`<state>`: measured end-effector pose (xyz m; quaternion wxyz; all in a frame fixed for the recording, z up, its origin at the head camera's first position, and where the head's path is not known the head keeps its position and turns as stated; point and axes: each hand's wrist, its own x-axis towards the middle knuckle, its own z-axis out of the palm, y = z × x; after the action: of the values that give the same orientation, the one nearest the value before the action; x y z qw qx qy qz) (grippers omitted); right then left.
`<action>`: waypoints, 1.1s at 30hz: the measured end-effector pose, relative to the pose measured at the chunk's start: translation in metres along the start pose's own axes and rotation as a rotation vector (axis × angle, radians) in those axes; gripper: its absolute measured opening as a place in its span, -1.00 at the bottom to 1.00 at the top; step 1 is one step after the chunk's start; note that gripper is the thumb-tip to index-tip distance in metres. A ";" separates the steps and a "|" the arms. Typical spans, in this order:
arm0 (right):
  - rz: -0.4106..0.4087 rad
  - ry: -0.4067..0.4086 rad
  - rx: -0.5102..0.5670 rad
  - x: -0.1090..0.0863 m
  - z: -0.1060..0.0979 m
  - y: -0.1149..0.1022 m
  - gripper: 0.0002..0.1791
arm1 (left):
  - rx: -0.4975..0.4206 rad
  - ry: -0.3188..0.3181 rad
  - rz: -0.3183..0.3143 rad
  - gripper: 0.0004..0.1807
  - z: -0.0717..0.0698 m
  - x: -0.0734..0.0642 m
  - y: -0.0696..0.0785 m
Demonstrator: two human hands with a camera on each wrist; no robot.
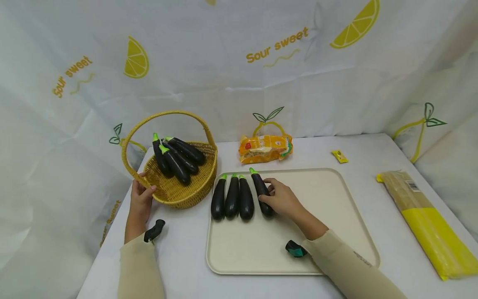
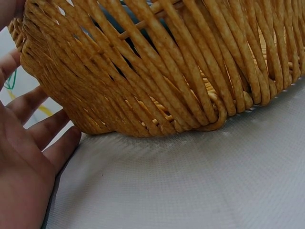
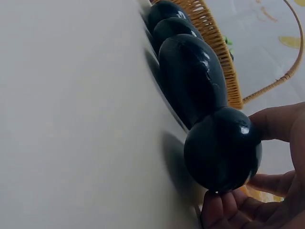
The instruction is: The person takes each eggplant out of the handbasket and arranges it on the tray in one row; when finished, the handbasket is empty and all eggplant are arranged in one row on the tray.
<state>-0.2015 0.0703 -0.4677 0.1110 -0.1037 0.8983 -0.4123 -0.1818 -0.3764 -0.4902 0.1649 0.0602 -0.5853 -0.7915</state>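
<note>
My right hand [image 1: 282, 197] pinches a dark eggplant [image 1: 261, 192] between thumb and fingers over the beige tray [image 1: 298, 261]. Its rounded end [image 3: 223, 149] faces the right wrist camera. Three more eggplants [image 1: 232, 198] lie side by side on the tray's left part, green stems pointing away. My left hand [image 1: 141, 203] holds the near left side of a wicker basket [image 1: 186, 199], thumb at the rim and fingers [image 2: 59, 143] against the outer wall. Inside the basket, several eggplants [image 1: 177, 166] lie heaped towards the back.
Behind the tray lies an orange snack bag [image 1: 266, 148]. A small yellow packet [image 1: 339, 156] sits at the back right, and a long yellow-and-clear pack [image 1: 429, 224] lies along the table's right side. The basket's arched handle [image 1: 169, 113] stands up. White printed cloth hangs behind the table.
</note>
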 end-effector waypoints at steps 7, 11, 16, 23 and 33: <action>-0.016 -0.008 -0.074 0.000 0.005 -0.003 -0.29 | 0.008 0.014 -0.014 -0.41 0.000 0.000 0.000; -0.023 -0.012 -0.067 -0.002 0.006 -0.003 -0.30 | 0.001 0.010 -0.015 -0.41 0.001 0.000 0.000; -0.037 -0.010 -0.064 -0.004 0.002 -0.004 -0.34 | 0.003 0.009 -0.010 -0.41 0.001 0.000 0.000; -0.055 -0.011 -0.097 0.008 -0.010 -0.015 -0.38 | 0.006 0.002 -0.006 -0.40 0.000 0.001 0.002; -0.318 -0.077 -0.150 0.058 0.013 -0.105 -0.49 | 0.007 -0.003 -0.011 -0.43 -0.001 0.001 -0.001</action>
<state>-0.2433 -0.0229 -0.4025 0.0705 -0.2680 0.8939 -0.3523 -0.1829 -0.3769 -0.4913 0.1595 0.0629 -0.5880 -0.7904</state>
